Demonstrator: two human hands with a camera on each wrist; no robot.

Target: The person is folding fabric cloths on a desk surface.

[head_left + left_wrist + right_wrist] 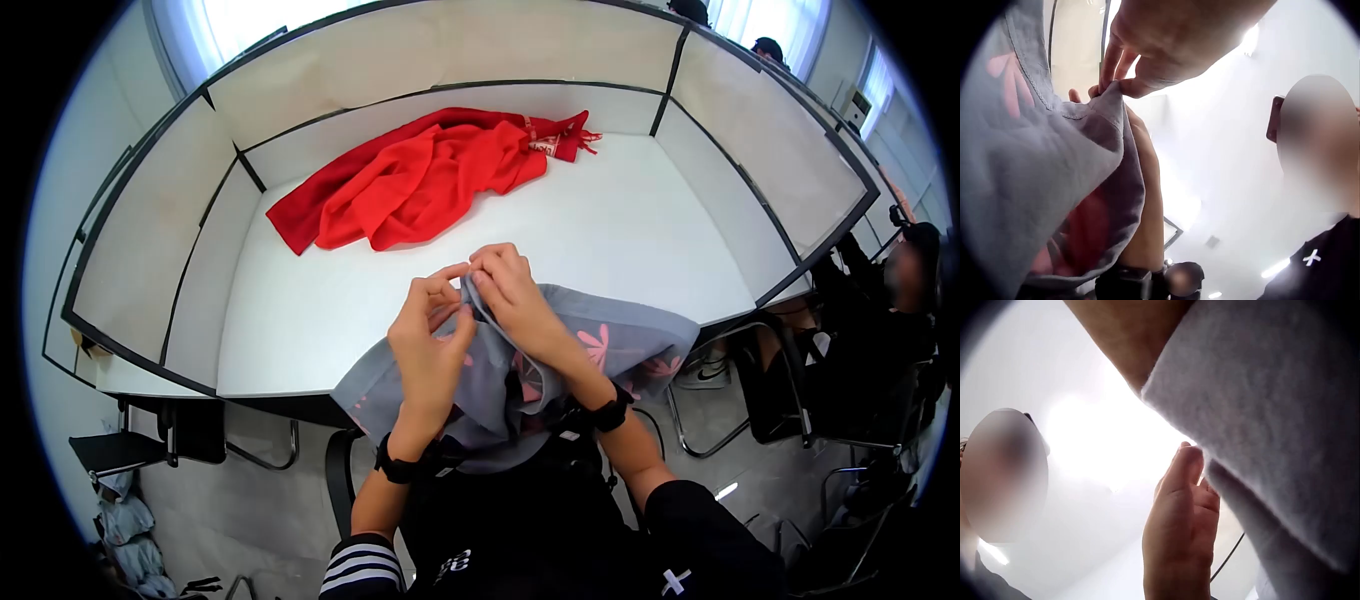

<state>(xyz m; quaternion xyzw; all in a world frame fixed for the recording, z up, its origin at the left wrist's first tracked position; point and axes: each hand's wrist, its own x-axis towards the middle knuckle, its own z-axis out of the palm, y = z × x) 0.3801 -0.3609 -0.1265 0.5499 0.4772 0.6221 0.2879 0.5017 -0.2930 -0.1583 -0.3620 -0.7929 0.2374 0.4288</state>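
Observation:
A grey cloth with pink flowers (640,335) drapes over the table's front edge and the person's lap. Both hands meet at its raised upper edge. My left hand (425,345) pinches the edge between thumb and fingers, and the left wrist view shows its fingertips on a gathered corner of the cloth (1072,162). My right hand (515,300) holds the same edge just beside it, fingertips close to the left ones. In the right wrist view the fuzzy grey cloth (1260,412) covers much of the right hand, while the left hand (1182,531) shows below.
A crumpled red scarf (430,185) with a fringed end lies at the back of the white table (300,340). Low partition panels (450,50) enclose the table's back and sides. Chairs (780,380) stand on both sides, and another person (890,310) sits at the right.

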